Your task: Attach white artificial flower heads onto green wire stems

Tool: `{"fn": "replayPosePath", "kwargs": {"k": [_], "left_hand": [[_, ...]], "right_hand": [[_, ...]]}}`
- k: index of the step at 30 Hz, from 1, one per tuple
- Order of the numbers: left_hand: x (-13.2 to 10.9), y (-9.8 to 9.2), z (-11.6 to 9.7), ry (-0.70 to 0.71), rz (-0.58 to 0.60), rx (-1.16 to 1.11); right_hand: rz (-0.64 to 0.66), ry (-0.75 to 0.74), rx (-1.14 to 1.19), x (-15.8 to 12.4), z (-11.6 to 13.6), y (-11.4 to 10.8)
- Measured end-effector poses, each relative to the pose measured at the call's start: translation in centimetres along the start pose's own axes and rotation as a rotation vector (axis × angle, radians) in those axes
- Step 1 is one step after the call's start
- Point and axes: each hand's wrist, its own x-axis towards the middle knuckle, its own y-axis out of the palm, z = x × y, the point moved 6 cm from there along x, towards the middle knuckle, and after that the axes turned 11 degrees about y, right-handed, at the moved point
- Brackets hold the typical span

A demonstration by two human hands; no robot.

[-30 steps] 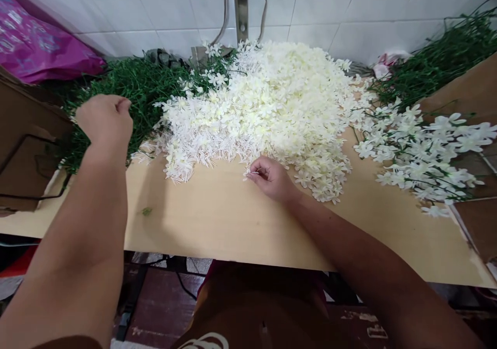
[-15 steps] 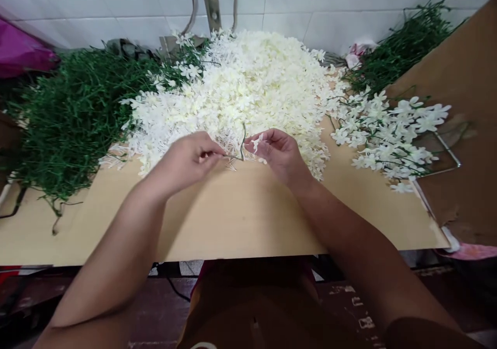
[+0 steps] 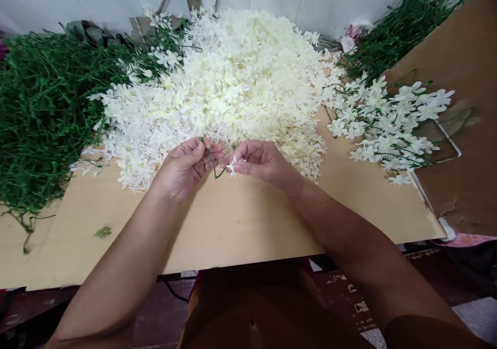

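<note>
In the frame's middle, the left hand (image 3: 185, 169) pinches a thin, bent green stem (image 3: 216, 176); the right hand (image 3: 264, 163) pinches a small white star-shaped flower (image 3: 232, 167).

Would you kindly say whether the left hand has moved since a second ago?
Yes, the left hand moved right, from over the green stems to the front of the white flower pile.
</note>
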Motion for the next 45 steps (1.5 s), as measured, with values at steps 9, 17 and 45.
{"fn": "replayPosePath", "kwargs": {"k": [9, 17, 45], "left_hand": [[0.2, 0.5, -0.3, 0.063, 0.107, 0.014], [0.4, -1.7, -3.5, 0.228, 0.035, 0.054], [-0.8, 1.9, 2.9, -0.016, 0.542, 0.317]], "right_hand": [[0.077, 0.102, -0.047, -0.1, -0.2, -1.4], [0.138, 0.167, 0.199, 1.0, -3.2, 1.2], [0.028, 0.203, 0.129, 1.0, -2.3, -1.5]]}}
